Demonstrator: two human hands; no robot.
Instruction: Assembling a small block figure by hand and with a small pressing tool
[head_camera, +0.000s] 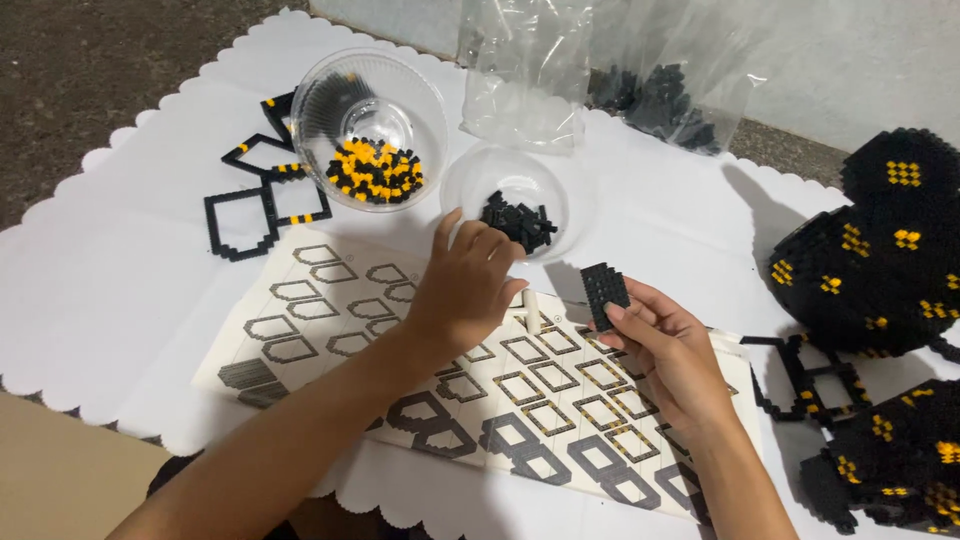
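Two bowls (330, 90): left hand (465, 290) loosely curled, empty; right hand (665, 345) pinches one black block piece (605, 292).

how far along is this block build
Done: a large black-and-yellow shell and flat frames. In hand: the right hand holds a small black block piece; the left hand reaches by the bowl of black bricks. Left: loose bricks fill both bowls.
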